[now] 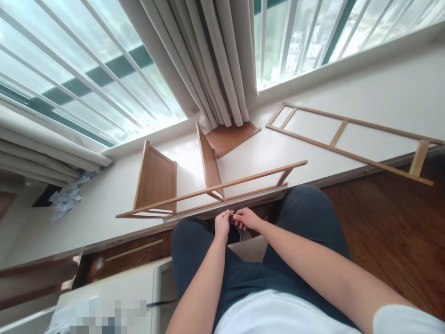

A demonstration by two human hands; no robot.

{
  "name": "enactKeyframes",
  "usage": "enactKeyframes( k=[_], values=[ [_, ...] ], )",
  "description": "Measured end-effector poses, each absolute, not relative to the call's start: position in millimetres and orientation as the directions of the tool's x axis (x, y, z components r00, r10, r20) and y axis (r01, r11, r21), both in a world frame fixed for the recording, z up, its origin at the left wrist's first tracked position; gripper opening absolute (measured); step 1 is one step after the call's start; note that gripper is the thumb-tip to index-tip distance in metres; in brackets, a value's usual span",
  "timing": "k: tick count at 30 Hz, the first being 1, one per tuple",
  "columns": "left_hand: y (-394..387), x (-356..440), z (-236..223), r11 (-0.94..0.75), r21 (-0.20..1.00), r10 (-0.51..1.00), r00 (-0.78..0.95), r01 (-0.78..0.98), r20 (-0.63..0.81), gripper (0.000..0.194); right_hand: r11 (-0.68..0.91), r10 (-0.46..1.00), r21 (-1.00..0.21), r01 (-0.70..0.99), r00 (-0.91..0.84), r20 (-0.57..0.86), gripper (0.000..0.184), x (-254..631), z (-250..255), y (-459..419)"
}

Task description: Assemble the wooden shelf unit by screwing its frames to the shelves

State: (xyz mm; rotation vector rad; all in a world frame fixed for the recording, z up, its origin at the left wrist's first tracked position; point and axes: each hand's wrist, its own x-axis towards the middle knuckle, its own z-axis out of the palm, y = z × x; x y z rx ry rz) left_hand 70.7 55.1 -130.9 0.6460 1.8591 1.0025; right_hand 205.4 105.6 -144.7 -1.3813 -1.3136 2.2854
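Observation:
My left hand (222,224) and my right hand (246,218) meet between my knees, fingers pinched together on a small pale part (232,215) too small to name. Just beyond them stands a partly built wooden shelf frame (208,190), with two upright brown panels (155,178) joined to a long thin rail. I sit with dark trousers (306,218) on a wooden floor.
A second ladder-like wooden side frame (351,134) lies flat on the white ledge at the right. A loose brown board (231,137) rests under the beige curtain (208,55). Crumpled paper (66,197) sits at the left. A white box (114,297) is by my left leg.

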Motion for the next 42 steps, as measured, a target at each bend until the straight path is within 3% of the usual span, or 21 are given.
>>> enactKeyframes(
  k=[8, 13, 17, 20, 24, 27, 31, 34, 42],
  values=[
    [22.5, 75.4, -101.7, 0.456, 0.859, 0.873, -0.308, 0.233, -0.380, 0.056, -0.481, 0.478, -0.819, 0.314, -0.689, -0.545, 0.016, 222.7, -122.7, 74.3],
    [-9.3, 57.7, -81.5, 0.367, 0.843, 0.905, -0.360, 0.394, -0.225, 0.049, -0.217, 0.608, -0.901, 0.376, -0.670, -0.426, 0.022, 246.1, -113.4, 63.0],
    [-37.0, 36.2, -45.7, 0.270, 0.803, 0.916, -0.398, 0.532, -0.044, 0.039, 0.128, 0.726, -0.884, 0.450, -0.649, -0.225, 0.034, 295.5, -91.3, 66.6],
    [-40.3, 24.7, -4.2, 0.117, 0.683, 0.913, -0.348, 0.721, 0.212, 0.029, 0.317, 0.803, -0.732, 0.603, -0.581, -0.131, 0.041, 342.8, -80.3, 75.2],
    [0.1, 19.0, 54.5, -0.077, 0.403, 0.860, -0.144, 0.912, 0.490, 0.023, 0.345, 0.882, -0.617, 0.707, -0.469, -0.045, 0.045, 393.3, -84.4, 91.3],
    [50.2, 14.7, 79.8, -0.175, 0.233, 0.897, 0.058, 0.957, 0.438, 0.034, 0.305, 0.903, -0.661, 0.686, -0.429, -0.028, 0.047, 411.0, -90.9, 98.0],
    [96.8, 5.7, 76.9, -0.282, 0.150, 0.950, 0.254, 0.948, 0.181, 0.057, 0.295, 0.913, -0.674, 0.678, -0.408, -0.011, 0.050, 416.2, -92.4, 95.4],
    [106.1, 0.8, 64.8, -0.278, 0.129, 0.960, 0.275, 0.952, 0.042, 0.059, 0.293, 0.918, -0.673, 0.679, -0.396, 0.000, 0.051, 418.2, -90.0, 91.6],
    [116.5, -3.7, 68.6, -0.194, 0.233, 0.977, 0.208, 0.953, -0.039, 0.061, 0.255, 0.929, -0.677, 0.691, -0.369, -0.026, 0.052, 419.9, -87.1, 91.4]
  ],
)
